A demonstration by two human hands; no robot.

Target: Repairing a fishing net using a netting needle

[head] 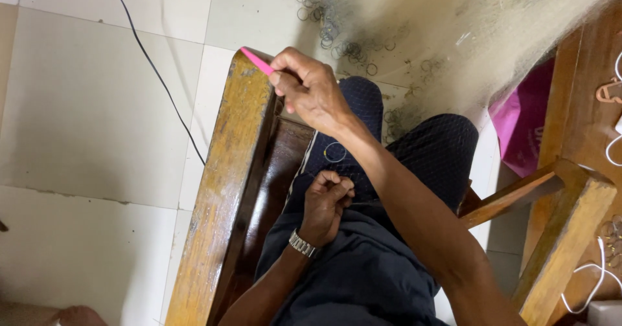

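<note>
Right hand (310,88): closed, a flat pink plastic needle (257,60) pinched at the fingertips and raised above the worn wooden chair arm (227,190), apparently to draw thread taut. Left hand (327,203): fisted beside that arm, a thin metal ring (335,152) just beyond; grip contents unseen. Fine pale fishing net (453,34) is spread beyond the knees.

Left side: pale tiled floor (97,106) lies open beyond the worn wooden chair arm (227,190), crossed only by a thin black cable (162,83)
Ahead: fine pale fishing net with small metal rings (389,34) covers the floor past the knees; little room there
Right side: second wooden arm (557,222) and pink plastic bag (525,125) close it in
Lap: narrow gap between the chair arms, filled by the left hand (327,203); right hand (308,86) with slim pink needle (258,60) sits over the left arm's front end
</note>
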